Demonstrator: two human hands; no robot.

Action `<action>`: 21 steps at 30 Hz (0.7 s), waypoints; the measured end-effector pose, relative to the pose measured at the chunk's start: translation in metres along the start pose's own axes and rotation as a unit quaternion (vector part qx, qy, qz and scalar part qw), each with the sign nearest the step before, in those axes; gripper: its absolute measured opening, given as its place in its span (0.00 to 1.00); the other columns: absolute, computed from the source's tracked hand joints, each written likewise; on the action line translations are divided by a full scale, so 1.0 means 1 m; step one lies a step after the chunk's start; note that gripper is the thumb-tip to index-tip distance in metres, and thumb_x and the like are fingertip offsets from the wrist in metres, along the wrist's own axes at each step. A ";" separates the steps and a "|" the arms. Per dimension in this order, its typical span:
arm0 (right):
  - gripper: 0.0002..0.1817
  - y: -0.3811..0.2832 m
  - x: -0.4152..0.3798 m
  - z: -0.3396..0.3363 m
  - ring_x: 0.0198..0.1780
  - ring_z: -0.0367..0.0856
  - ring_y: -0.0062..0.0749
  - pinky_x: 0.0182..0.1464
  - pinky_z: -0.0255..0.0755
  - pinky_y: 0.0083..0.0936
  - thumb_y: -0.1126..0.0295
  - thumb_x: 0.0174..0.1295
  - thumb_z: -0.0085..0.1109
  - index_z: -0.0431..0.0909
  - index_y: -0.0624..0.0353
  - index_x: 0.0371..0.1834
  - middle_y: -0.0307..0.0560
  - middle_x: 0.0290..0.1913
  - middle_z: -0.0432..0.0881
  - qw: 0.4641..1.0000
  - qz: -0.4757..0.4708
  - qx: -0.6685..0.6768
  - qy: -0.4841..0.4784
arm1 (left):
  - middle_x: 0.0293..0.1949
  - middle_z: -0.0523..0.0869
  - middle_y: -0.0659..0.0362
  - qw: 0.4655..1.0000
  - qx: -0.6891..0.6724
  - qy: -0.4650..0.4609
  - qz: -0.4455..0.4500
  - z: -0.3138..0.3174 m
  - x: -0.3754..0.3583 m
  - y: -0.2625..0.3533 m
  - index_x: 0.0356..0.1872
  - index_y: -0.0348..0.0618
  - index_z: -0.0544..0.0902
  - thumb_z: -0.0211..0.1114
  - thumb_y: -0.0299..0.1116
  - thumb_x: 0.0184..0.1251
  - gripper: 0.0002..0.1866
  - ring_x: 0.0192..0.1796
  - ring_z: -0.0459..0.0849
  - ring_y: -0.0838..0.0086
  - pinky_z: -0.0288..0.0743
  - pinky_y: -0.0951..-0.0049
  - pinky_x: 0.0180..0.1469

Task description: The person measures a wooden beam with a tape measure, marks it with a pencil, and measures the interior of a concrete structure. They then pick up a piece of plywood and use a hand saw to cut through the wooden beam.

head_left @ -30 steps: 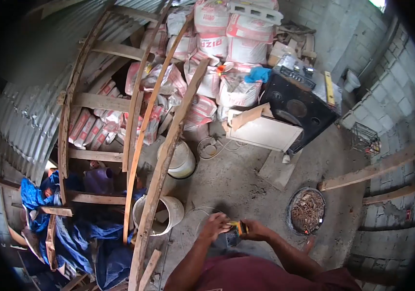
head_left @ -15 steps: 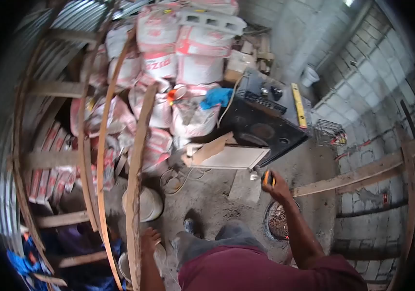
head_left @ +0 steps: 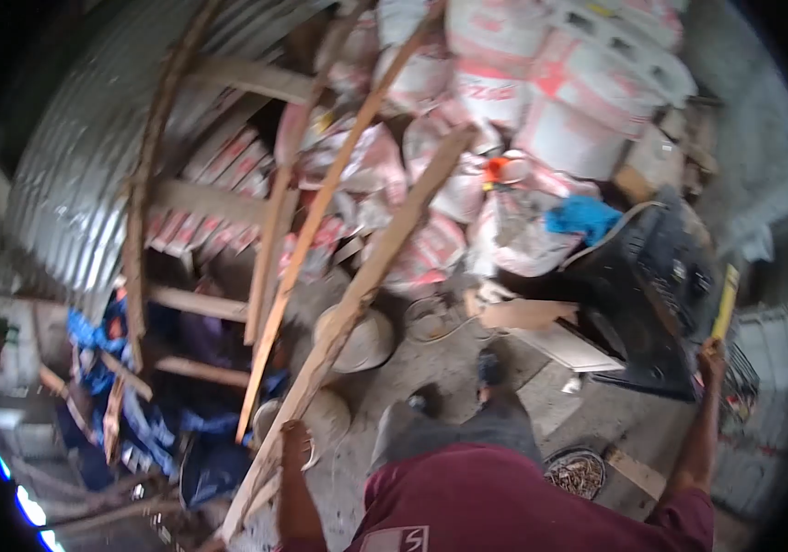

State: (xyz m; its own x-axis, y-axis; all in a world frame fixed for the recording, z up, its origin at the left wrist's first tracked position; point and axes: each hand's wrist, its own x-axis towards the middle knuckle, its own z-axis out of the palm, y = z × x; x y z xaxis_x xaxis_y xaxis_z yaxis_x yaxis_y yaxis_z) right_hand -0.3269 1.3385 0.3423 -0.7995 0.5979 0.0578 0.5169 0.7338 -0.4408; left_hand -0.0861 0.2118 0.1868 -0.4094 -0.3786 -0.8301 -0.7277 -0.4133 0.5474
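Observation:
My left hand (head_left: 296,443) is closed at the right edge of a long rough wooden plank (head_left: 366,276), which slants up from the lower left. On the right, my right hand (head_left: 712,355) has its fingers closed at the lower end of a yellow spirit level (head_left: 725,302). The level is over the right side of a black appliance (head_left: 635,317). Blur hides the exact grip, and no tape measure shows in this hand. A white panel with torn cardboard (head_left: 541,316) lies against the appliance's front.
Red-and-white sacks (head_left: 495,92) are stacked at the back, topped by a concrete block (head_left: 628,46). Pale buckets (head_left: 357,340) stand behind the plank. A wooden frame (head_left: 145,212) rises at left before corrugated metal. Near my legs is a tub of small pieces (head_left: 576,474).
My view has swung left and tilted. My right hand has moved outward to the level; the black-and-orange tape measure it held no longer shows. My left hand stays by the plank.

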 end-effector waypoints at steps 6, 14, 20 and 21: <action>0.46 0.019 0.032 -0.013 0.76 0.65 0.47 0.74 0.61 0.34 0.69 0.54 0.66 0.57 0.56 0.79 0.59 0.75 0.66 0.982 -0.111 -0.090 -0.125 | 0.37 0.85 0.60 0.995 0.045 0.091 0.022 0.092 -0.073 0.001 0.47 0.46 0.82 0.68 0.43 0.63 0.17 0.32 0.86 0.69 0.78 0.71 0.31; 0.56 -0.003 0.060 -0.017 0.62 0.75 0.40 0.50 0.75 0.26 0.89 0.44 0.58 0.49 0.53 0.83 0.52 0.73 0.69 0.938 0.115 0.030 -0.325 | 0.36 0.85 0.60 0.989 0.071 0.027 0.125 0.145 0.025 0.126 0.48 0.46 0.81 0.65 0.42 0.69 0.14 0.32 0.85 0.73 0.78 0.72 0.31; 0.50 0.077 0.088 0.007 0.69 0.71 0.44 0.64 0.71 0.34 0.91 0.50 0.55 0.52 0.60 0.80 0.53 0.74 0.67 0.972 0.047 -0.154 -0.172 | 0.35 0.86 0.58 0.968 0.174 0.019 0.182 0.203 0.145 0.232 0.51 0.36 0.82 0.67 0.41 0.64 0.21 0.34 0.88 0.72 0.78 0.73 0.31; 0.46 0.094 0.090 0.009 0.75 0.65 0.44 0.73 0.61 0.35 0.90 0.53 0.55 0.54 0.62 0.79 0.55 0.76 0.65 0.980 0.045 -0.120 -0.154 | 0.35 0.86 0.57 0.959 0.198 0.035 0.200 0.211 0.175 0.232 0.52 0.34 0.82 0.68 0.43 0.62 0.24 0.34 0.88 0.73 0.77 0.75 0.30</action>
State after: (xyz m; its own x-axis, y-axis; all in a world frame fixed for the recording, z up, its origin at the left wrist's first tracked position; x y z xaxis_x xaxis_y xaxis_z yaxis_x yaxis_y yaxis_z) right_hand -0.3529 1.4586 0.2982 -0.7825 0.5652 -0.2612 0.6173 0.7590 -0.2068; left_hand -0.4428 0.2242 0.1463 -0.6718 -0.5021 -0.5447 -0.6772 0.1183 0.7262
